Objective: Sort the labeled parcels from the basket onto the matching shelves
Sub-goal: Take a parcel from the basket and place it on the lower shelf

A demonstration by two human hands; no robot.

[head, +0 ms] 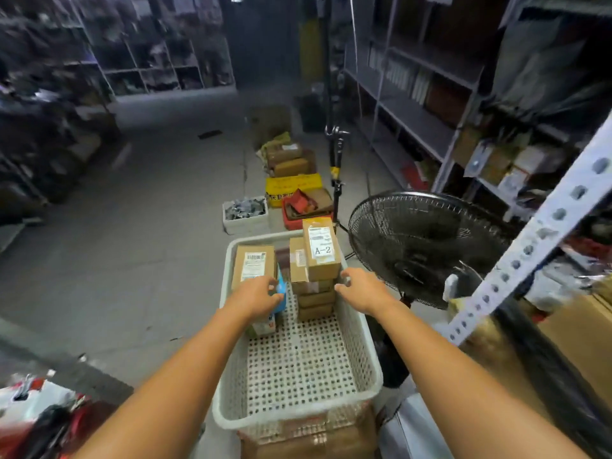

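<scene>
- Basket: a white perforated plastic basket (298,420) sits at 6 o'clock in the view, on top of a brown cardboard carton (308,443); its near half shows bare lattice floor.
- At the basket's 1 o'clock, a stack of small brown cardboard parcels (314,299) carries an upright cardboard box with a white label reading A-2 (322,250).
- At its 11 o'clock, a flat cardboard parcel with a barcode label (253,264) leans against the wall, with a blue packet (281,291) just beside it.
- The left hand (258,298) has fingers curled over the blue packet's top; whether it grips cannot be told.
- The right hand (359,291) hovers just beside the stack at 3 o'clock, fingers loosely curled, holding nothing.
- Beyond the basket at 12 o'clock, a small white tub of grey pieces (245,215), a red crate (308,210) and a yellow printed box (293,187).
- A black wire-guard fan (424,246) stands at 2 o'clock, before grey metal shelves (414,120).
</scene>
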